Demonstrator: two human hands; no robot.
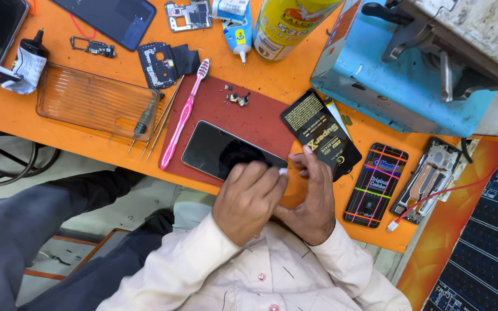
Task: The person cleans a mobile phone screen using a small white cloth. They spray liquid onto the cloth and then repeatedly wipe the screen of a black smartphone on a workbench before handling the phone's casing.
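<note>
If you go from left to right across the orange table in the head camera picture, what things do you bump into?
Clear plastic tray → tweezers → pink toothbrush → phone with dark screen → black packet → striped black box → opened phone frame.

A small white scrap [283, 171] sits pinched between both hands' fingers [272, 175], just beside a black phone [226, 152] lying flat, screen up.
</note>
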